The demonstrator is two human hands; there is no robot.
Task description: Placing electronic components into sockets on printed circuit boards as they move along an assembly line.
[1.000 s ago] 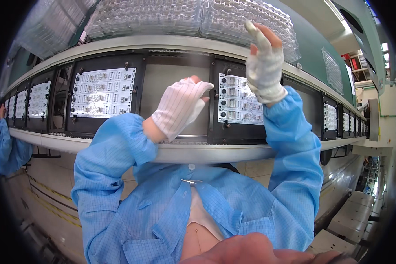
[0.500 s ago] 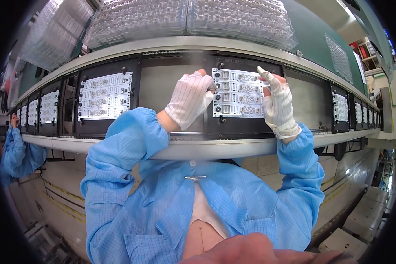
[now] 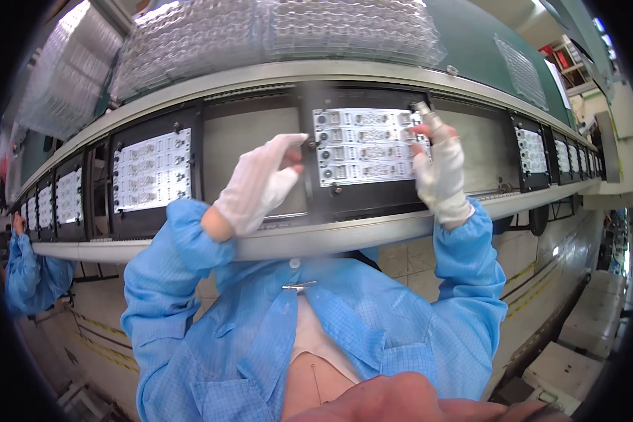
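A white circuit board panel (image 3: 364, 171), made of several strips with small parts on them, lies in a black fixture frame (image 3: 373, 197). My left hand (image 3: 257, 184), in a white striped glove, hovers by the frame's left side. Its fingers are apart with nothing seen between them, and one fingertip is close to a black knob (image 3: 311, 145) at the panel's left edge. At the panel's right edge is my gloved right hand (image 3: 443, 169), some fingertips bare. Its fingers are spread, one reaching up to the black clip at the top right corner; whether they touch is unclear.
Similar fixtures with white panels (image 3: 152, 169) line the rail conveyor (image 3: 295, 246) to left and right. Behind it, stacked clear plastic trays (image 3: 352, 32) stand on a green surface (image 3: 464, 39). At far left another person's hand (image 3: 18, 224) is at the line.
My left hand has drawn back left from the panel's edge, and its fingers have spread. My right hand stays by the right edge. The whole view has shifted slightly.
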